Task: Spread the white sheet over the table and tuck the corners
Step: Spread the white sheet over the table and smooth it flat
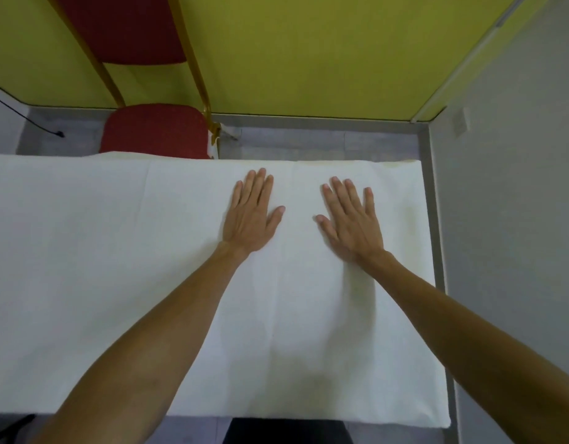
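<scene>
White sheet [100, 251] is laid flat over the table, covered from the left frame edge to the right end and from near edge to far edge; the table surface itself is hidden under it.

Left hand [249, 216] is placed palm-down on the sheet, fingers straight and close together, thumb out to the side. Nothing is gripped.

Right hand [350, 225] is placed palm-down beside it, fingers straight and slightly spread, thumb pointed toward the left hand. Nothing is gripped.

Both hands are set near the far edge, right of centre, with a strip of cloth left between the thumbs. Bare forearms are extended over the sheet from the near side.

Faint fold creases are seen across the cloth, and a shallow wrinkle is seen below the right wrist. Whether the corners are tucked cannot be told.

Red chair [155, 129] with a gold-coloured frame is positioned just behind the far edge, left of the hands. Grey floor [309, 139] is seen beyond the table, with a black cable [20, 113] at far left. Yellow wall [309, 59] is seen behind the chair, grey wall [517, 187] at right.
</scene>
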Demonstrator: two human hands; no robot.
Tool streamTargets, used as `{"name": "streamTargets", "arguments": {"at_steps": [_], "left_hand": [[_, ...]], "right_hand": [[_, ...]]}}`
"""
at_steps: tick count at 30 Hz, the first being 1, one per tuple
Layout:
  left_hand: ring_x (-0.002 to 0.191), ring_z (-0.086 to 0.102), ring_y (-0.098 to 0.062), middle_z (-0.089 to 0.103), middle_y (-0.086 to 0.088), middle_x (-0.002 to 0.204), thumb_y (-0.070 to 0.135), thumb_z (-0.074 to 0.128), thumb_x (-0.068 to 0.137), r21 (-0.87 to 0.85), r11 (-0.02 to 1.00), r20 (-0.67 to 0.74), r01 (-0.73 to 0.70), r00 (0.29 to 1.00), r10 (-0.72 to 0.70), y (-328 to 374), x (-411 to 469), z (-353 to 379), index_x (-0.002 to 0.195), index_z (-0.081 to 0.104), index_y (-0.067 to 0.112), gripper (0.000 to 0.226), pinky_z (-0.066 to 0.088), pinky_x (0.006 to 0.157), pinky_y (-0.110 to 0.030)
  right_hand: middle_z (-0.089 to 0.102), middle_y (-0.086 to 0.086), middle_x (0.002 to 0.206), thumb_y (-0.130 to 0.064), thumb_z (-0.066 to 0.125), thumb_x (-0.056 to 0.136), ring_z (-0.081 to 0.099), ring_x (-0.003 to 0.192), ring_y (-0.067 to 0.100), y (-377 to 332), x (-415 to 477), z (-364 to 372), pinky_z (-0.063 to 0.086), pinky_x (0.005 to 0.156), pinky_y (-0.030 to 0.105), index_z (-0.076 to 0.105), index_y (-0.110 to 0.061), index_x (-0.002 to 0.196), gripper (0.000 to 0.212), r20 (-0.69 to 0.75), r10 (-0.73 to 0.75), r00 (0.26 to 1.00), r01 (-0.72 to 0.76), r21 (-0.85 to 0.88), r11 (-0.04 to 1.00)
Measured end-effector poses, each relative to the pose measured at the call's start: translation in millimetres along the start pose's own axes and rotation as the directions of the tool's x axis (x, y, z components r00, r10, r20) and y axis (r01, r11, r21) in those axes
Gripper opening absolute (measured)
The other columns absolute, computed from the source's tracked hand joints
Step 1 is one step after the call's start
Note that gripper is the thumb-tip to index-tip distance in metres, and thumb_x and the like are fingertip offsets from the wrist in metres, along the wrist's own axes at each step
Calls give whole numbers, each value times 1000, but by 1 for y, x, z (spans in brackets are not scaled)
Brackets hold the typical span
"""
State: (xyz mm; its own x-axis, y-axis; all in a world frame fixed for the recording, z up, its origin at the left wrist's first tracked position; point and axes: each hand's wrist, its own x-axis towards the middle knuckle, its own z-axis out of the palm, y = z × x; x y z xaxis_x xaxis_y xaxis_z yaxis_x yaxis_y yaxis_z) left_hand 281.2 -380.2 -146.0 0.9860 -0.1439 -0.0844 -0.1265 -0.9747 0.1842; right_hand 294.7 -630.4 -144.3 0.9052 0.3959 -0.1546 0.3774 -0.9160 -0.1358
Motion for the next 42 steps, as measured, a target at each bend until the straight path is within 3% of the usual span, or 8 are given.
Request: {"name": "streamTargets", "arguments": {"at_steps": [6, 12, 15, 17, 20, 26, 36, 42], "left_hand": [[153, 2, -25, 7, -8, 166, 54, 20, 102, 4, 1000, -20, -9, 1000, 9, -4, 2, 3, 157, 14, 12, 69, 9, 124, -46], [153, 1, -25, 7, -9, 165, 54, 19, 102, -5, 1000, -22, -17, 1000, 17, -5, 1, 5, 157, 14, 10, 71, 9, 124, -46], [153, 0, -26, 6, -9, 166, 55, 15, 101, 2, 1000, 5, 12, 1000, -12, -2, -3, 2, 157, 13, 10, 72, 8, 124, -48], [153, 0, -29, 5, -10, 165, 57, 12, 99, -6, 997, 22, 72, 997, -72, 4, -12, 0, 157, 14, 10, 74, 7, 124, -49], [153, -1, -32, 4, -13, 165, 59, 13, 99, -26, 992, 28, 125, 992, -125, 17, -41, 3, 156, 13, 8, 77, 7, 123, -52], [152, 2, -33, 8, -17, 164, 55, 27, 100, -42, 996, 10, 74, 997, -73, 41, -148, 19, 154, 20, 3, 76, 13, 121, -54], [152, 8, -34, 11, -17, 164, 52, 35, 100, -81, 997, 56, -1, 998, 5, 68, -296, 31, 154, 22, 4, 74, 16, 120, -57], [152, 10, -29, 13, -11, 164, 51, 34, 101, -88, 995, 72, 40, 997, -34, 46, -349, 24, 155, 23, 11, 68, 15, 120, -54]], "right_hand": [[-5, 1, 170, -63, 16, 104, -8, 156, 22, 14, 0, -5, -2, 126, 52, 3, -22, 162, 73, 26, -36, 999, 36, 8, 999], [-2, 9, 169, -58, 20, 106, -5, 156, 22, 86, -17, -20, -8, 125, 37, 6, -10, 161, 74, 21, 165, 986, -166, 48, 985], [10, 11, 169, -60, 14, 104, 6, 156, 26, 97, -27, -21, 5, 127, 49, 16, -6, 160, 78, 7, 211, 977, -211, -14, 977], [14, 13, 168, -58, 9, 103, 8, 156, 29, 90, -43, -19, 10, 125, 55, 19, -4, 159, 78, 9, 248, 969, -248, -4, 969], [11, 16, 168, -52, 11, 106, 6, 156, 32, 58, -83, -5, -1, 126, 51, 16, -2, 159, 73, -23, 278, 960, -277, 20, 961], [-8, 12, 169, -50, 25, 106, -10, 156, 27, -8, -188, 28, -5, 127, 45, 0, -6, 160, 74, -42, 298, 954, -289, 153, 945], [-7, 12, 169, -55, 26, 104, -6, 156, 30, -59, -283, 50, -6, 126, 49, -1, -7, 160, 79, 0, 305, 952, -302, 132, 944], [0, 7, 170, -59, 19, 103, 1, 157, 25, -43, -332, 55, 10, 125, 54, 10, -10, 161, 77, 30, 196, 980, -198, 88, 976]]}}
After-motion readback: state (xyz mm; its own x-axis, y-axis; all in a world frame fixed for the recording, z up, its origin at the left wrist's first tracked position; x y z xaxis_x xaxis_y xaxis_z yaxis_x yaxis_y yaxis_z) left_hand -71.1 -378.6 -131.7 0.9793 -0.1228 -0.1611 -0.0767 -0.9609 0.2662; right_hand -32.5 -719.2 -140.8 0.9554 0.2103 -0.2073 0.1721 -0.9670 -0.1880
